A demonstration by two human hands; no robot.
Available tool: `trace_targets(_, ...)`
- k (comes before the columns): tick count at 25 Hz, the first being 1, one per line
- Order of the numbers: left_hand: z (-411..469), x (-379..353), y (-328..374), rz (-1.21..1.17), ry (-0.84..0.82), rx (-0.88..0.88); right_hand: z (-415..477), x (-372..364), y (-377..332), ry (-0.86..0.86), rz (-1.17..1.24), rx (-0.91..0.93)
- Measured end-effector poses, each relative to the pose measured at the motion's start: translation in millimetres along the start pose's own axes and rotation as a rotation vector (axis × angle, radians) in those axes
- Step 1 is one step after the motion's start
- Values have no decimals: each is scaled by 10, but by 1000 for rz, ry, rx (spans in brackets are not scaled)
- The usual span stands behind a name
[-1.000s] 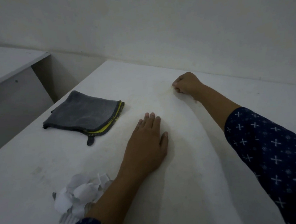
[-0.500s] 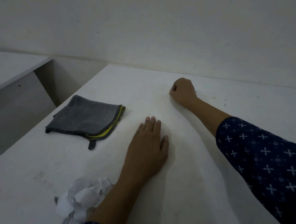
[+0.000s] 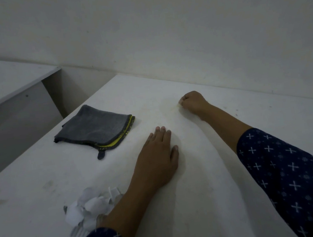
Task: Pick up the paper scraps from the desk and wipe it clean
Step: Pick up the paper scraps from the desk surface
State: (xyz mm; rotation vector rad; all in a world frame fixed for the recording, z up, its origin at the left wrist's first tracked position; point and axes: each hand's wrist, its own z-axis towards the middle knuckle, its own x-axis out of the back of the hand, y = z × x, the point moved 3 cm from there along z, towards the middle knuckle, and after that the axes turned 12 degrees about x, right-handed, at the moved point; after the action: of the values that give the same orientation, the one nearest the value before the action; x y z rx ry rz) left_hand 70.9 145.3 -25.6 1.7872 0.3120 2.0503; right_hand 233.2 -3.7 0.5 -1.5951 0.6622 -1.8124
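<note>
- The left hand [image 3: 158,161] lies palm down on the white desk [image 3: 213,199], with its fingers straight and together and holding nothing.
- The right hand [image 3: 193,102] is beyond the left hand and slightly to its right. It is curled into a fist with its knuckles up, low over the desk.
- A tiny pale fleck shows at the right hand's fingertips. I cannot tell whether they pinch it.
- The paper scraps [image 3: 89,207] sit in a crumpled white heap just left of the left forearm, nearer the person than the left hand.
- A folded grey cloth [image 3: 95,127] with a yellow edge lies flat, left of and a little beyond the left hand, apart from it.
- Both arms wear dark blue sleeves [image 3: 291,172] with white crosses.
</note>
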Motion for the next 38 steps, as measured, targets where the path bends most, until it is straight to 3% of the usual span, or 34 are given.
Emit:
trace_targets(6, 4, 8, -3, -2, 34, -20, -280, 27, -111, -47, 288, -126)
trace_targets(12, -45, 61, -14, -114, 9, 15, -902, 196, -394, -47, 790, -189)
trace_targets(14, -58, 142, -20, -316, 3, 65, -1163, 275, -495, -102, 871, -214)
trace_targets(16, -89, 319, -29, -673, -47, 202, -1441, 335, -574, -193, 904, -242)
trace_targets(19, -336, 609, 19, -1200, -337, 314, -1846, 387, -709, -339, 931, -224)
trace_targets(21, -603, 777, 30, -1309, -451, 317, -2106, 386, -819, -372, 937, -210)
trace_targets(30, -1469, 1113, -350, -1262, -403, 395, -2790, -51, -1206, -459, 892, -139)
trace_targets(38, -1811, 1164, -698, -966, -195, 543, -3020, -552, -1248, -281, 372, 17)
